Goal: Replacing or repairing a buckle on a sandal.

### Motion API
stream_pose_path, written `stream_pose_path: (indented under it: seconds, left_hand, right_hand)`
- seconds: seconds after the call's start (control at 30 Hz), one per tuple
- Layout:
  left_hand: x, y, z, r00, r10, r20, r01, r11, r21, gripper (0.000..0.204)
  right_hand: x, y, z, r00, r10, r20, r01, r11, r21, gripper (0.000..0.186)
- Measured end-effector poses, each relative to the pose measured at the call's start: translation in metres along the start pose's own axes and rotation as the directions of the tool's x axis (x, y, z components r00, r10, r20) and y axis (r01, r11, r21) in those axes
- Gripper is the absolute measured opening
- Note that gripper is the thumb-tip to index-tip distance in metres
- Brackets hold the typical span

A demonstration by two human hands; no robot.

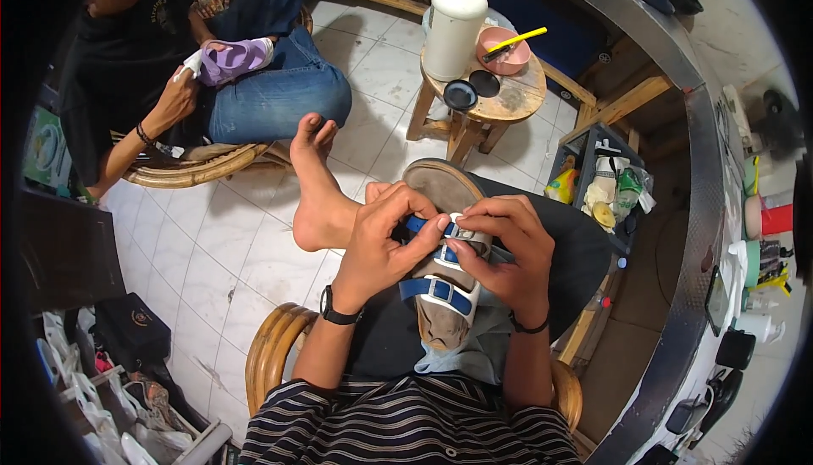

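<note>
Centre of frame: brown sandal (445, 249) with blue straps lying on the person's lap | left hand (385, 240) fingers curled, pinching upper strap buckle | right hand (506, 249) fingers closed on same strap | upper right: wooden stool (500, 101) bearing white bottle (453, 29).

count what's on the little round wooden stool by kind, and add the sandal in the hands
white plastic bottle: 1
pink bowl, with a yellow-handled brush lying in it: 1
yellow-handled brush: 1
round black lids: 2
sandal with blue straps, held by the left hand and right hand at a strap: 1
total: 6
</note>
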State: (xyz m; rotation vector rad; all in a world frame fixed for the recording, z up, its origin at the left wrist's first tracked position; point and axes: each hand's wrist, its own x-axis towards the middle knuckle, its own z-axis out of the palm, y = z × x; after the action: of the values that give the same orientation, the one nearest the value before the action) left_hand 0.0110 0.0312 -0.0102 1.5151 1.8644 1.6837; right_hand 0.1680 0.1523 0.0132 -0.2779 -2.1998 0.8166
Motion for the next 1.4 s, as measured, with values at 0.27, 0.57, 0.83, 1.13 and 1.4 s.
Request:
stream_pose_path:
  seconds: [0.27, 0.57, 0.83, 1.13, 1.4]
  left_hand:
    - [-0.008, 0.001, 0.004, 0.946, -0.296, 0.133, 0.322, 0.799, -0.508, 0.013]
    - [-0.001, -0.006, -0.019, 0.997, -0.015, 0.071, 0.035, 0.957, -0.288, 0.028]
    - [0.001, -0.013, -0.017, 0.974, 0.182, 0.136, -0.158, 0.972, -0.172, 0.026]
    - [0.012, -0.001, -0.020, 0.974, 0.168, 0.154, -0.168, 0.986, -0.013, 0.028]
    - [0.012, -0.001, -0.009, 0.975, 0.151, 0.165, -0.147, 0.988, -0.037, 0.033]
  right_hand:
    - [0.000, 0.003, 0.007, 0.999, 0.005, -0.032, -0.003, 0.997, 0.081, 0.029]
    - [-0.005, 0.007, 0.002, 0.999, 0.005, -0.042, -0.001, 0.997, 0.079, 0.034]
    - [-0.006, 0.005, -0.006, 1.000, 0.026, 0.009, -0.026, 0.998, 0.060, 0.035]
    - [-0.005, -0.009, -0.018, 0.988, 0.153, -0.030, -0.155, 0.984, -0.088, 0.028]
    - [-0.019, -0.022, -0.009, 0.949, 0.304, -0.080, -0.305, 0.952, 0.000, 0.021]
